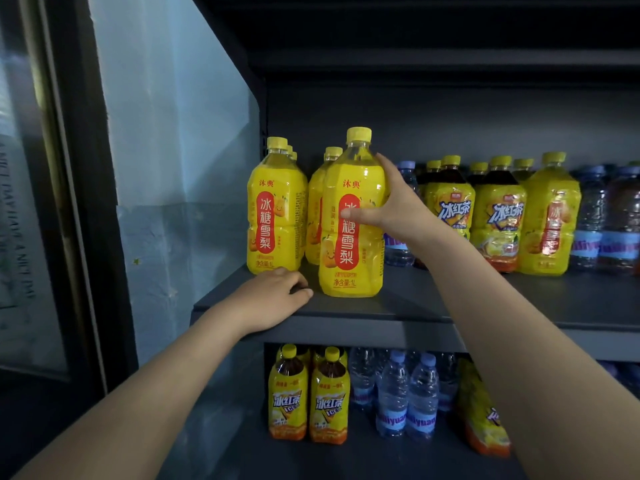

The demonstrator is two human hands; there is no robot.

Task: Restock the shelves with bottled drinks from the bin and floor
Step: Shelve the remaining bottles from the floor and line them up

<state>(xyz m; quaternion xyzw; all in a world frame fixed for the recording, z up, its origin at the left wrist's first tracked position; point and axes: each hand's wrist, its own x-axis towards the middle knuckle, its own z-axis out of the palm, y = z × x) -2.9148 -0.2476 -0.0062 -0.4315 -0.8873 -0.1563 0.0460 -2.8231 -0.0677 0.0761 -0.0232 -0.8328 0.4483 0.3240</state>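
My right hand (398,209) is wrapped around a big yellow pear-drink bottle (353,220), thumb across the red label and fingers curled round its right shoulder. The bottle stands upright near the front edge of the upper shelf (485,306), its yellow cap on. My left hand (277,296) lies palm down on that same shelf edge, fingers loosely curled and holding nothing, just left of the bottle's base and in front of another pear-drink bottle (275,209) that stands at the shelf's left end. More of the same yellow bottles (317,202) queue behind both, touching or nearly so.

To the right of my right hand, along the same shelf, I see a water bottle (403,209) mostly hidden behind my wrist, then several dark iced-tea bottles (450,199) with yellow labels, one more pear drink (550,216), and water bottles (606,220) at the far right.

On the lower shelf (242,452) two iced-tea bottles (308,400) stand side by side at the left, a cluster of clear water bottles (408,396) beside them, and a tilted yellow-labelled bottle (481,410) partly hidden by my right forearm. A glass side panel (173,133) closes off the left of the unit.
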